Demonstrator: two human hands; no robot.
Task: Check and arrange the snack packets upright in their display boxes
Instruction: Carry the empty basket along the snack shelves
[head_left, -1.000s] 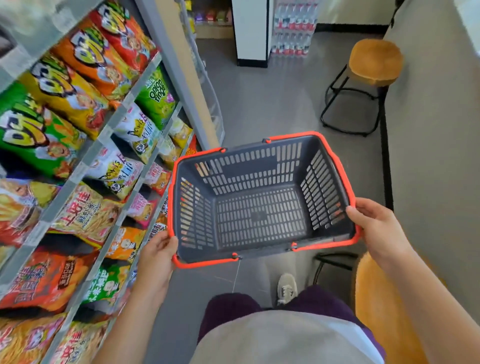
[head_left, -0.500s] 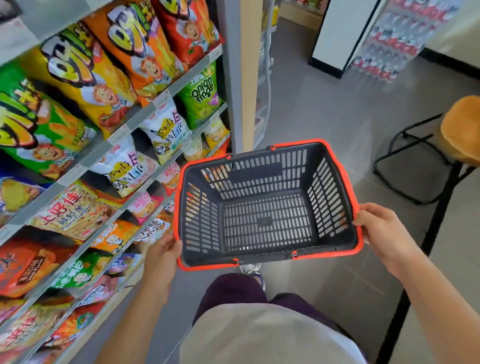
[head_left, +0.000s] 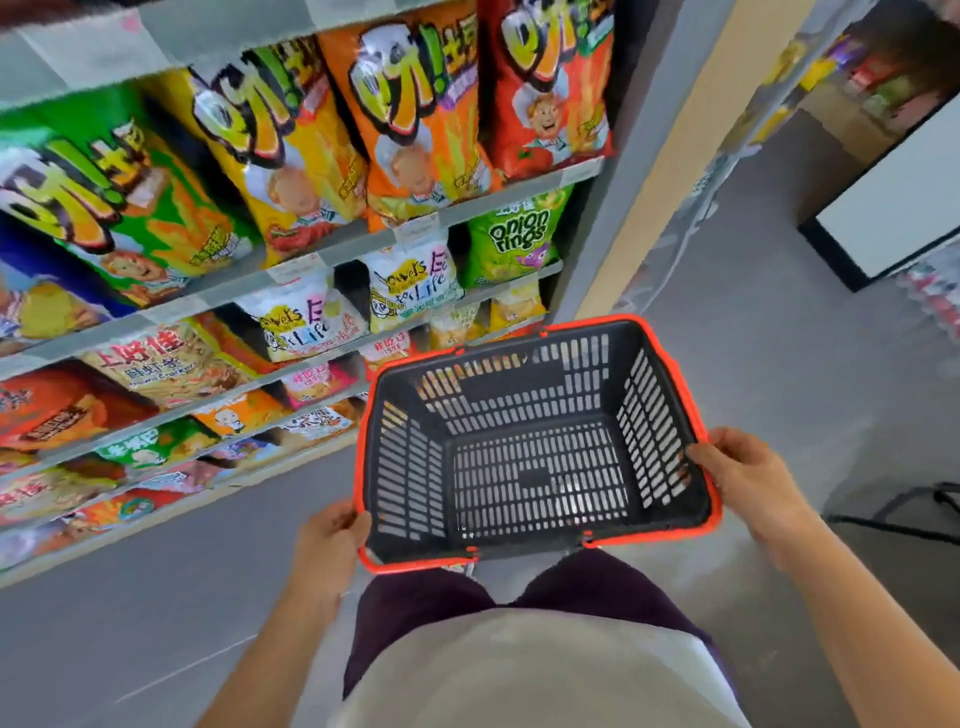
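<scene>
Basket (head_left: 511, 387), slotted floor exposed, gripped at its red rim by left hand (head_left: 332, 540) and right hand (head_left: 748, 478), fingers curled over it. Shelves (head_left: 358, 241) hold standing packets (head_left: 415, 130); lower rows blurred, left end cut off.

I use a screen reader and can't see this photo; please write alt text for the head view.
A person's left hand and right hand grip opposite sides of an empty black shopping basket with an orange rim. Beside it, shelves hold snack bags, including a green onion rings bag.
</scene>
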